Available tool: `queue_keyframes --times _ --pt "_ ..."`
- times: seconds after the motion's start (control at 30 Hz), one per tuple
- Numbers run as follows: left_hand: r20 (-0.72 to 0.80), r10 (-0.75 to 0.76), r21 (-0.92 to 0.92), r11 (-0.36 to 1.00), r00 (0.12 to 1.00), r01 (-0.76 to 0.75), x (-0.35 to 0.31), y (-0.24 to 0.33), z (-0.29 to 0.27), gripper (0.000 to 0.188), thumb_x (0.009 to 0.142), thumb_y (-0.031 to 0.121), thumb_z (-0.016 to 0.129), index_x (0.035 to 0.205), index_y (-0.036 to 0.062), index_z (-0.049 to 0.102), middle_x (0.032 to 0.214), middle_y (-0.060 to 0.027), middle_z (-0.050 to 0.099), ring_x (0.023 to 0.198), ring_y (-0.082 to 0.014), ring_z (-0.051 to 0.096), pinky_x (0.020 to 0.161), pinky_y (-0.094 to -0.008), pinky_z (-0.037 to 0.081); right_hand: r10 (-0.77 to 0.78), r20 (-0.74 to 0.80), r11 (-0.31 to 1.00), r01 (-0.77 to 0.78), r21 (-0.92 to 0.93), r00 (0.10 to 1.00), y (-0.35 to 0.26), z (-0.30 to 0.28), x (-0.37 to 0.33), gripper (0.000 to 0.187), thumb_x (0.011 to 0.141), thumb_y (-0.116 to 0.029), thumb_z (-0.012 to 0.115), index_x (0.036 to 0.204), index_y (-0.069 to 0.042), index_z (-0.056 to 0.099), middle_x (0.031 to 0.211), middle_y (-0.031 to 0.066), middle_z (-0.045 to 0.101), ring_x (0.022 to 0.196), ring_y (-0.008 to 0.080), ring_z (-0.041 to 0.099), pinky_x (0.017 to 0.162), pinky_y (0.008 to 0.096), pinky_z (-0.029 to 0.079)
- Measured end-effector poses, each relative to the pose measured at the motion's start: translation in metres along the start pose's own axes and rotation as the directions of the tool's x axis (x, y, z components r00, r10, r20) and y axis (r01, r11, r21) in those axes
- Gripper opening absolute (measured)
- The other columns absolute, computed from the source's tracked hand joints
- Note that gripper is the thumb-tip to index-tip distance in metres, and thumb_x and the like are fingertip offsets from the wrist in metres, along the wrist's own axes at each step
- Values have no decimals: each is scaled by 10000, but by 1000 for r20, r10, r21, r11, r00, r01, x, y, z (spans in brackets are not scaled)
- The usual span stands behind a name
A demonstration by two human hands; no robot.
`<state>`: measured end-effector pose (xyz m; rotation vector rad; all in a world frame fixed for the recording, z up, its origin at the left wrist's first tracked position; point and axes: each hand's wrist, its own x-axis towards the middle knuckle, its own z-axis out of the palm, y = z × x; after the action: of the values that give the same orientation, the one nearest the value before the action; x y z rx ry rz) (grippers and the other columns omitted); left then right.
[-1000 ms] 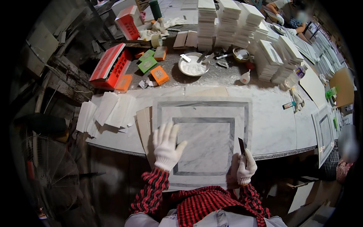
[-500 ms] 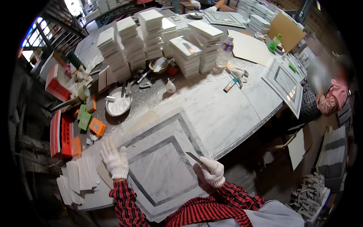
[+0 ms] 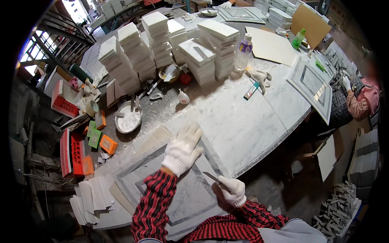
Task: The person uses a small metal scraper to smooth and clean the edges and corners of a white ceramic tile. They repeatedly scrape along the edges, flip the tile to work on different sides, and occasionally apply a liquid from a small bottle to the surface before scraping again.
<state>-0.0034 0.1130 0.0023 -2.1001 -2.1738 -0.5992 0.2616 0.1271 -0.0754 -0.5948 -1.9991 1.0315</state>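
Note:
In front of me lies a square marble panel point(image 3: 194, 195), white with inlaid grey bands. My left hand point(image 3: 183, 150), in a white knit glove, rests flat across its far part with the fingers stretched out. My gloved right hand point(image 3: 232, 191) is closed around a knife point(image 3: 210, 176) with a narrow dark blade, near the panel's right side. The knife's handle is hidden in the glove, and its blade points toward the left hand. Beyond the panel stands a metal bowl point(image 3: 139, 121) of white powder or paste with flat tools in it.
Tall stacks of white tiles point(image 3: 121, 60) stand at the back, near a clear bottle point(image 3: 243, 52). Small green and orange boxes point(image 3: 107, 144) and thin strips point(image 3: 92, 197) lie at left. At right, another panel point(image 3: 311, 87) overhangs the table edge, near a co-worker point(image 3: 360, 97).
My left hand has moved right and forward, from the panel's left edge onto its far part. My right hand keeps the knife in nearly the same place. The view has shifted slightly.

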Motion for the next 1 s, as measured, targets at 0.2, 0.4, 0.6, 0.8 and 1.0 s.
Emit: queue_keyframes --times 0.2,0.4,0.6,0.8,1.0 --pt "31 150 -32 988 988 -149 16 -5 1 552 857 287 663 1339 40 556 1386 -180 559 1274 -360 516 1112 -502 349 -49 21 998 50 -28 999 8 -5 -6 345 766 41 701 1106 -12 719 813 133 707 671 298 691 608 334 541" --pt "95 228 -112 970 969 -218 -24 12 -8 510 840 233 665 1302 41 569 1371 -169 564 1255 -361 526 1111 -499 345 26 -26 994 -23 107 999 2 -7 -5 314 816 56 665 1126 27 703 877 187 720 747 297 720 671 322 560" --pt "161 68 -221 975 985 -32 -102 59 -19 501 804 196 699 1271 49 593 1371 -152 568 1269 -346 517 1115 -499 340 139 79 988 -144 64 987 -11 -12 2 330 817 53 679 1146 33 699 914 190 729 800 300 730 714 323 563" --pt "-35 -423 7 906 905 424 -257 85 0 589 799 189 709 1357 59 575 1463 -162 525 1406 -362 425 1177 -534 270 159 61 984 -163 68 985 -2 -10 -6 346 810 40 696 1155 25 700 908 199 726 796 295 733 711 318 564" --pt "-150 -676 68 721 721 690 -319 104 -5 554 846 184 676 1367 32 563 1480 -195 499 1426 -419 377 1190 -572 219 201 76 976 -206 69 977 -3 -11 -7 344 836 6 688 1179 17 697 977 235 727 877 306 744 769 315 566"
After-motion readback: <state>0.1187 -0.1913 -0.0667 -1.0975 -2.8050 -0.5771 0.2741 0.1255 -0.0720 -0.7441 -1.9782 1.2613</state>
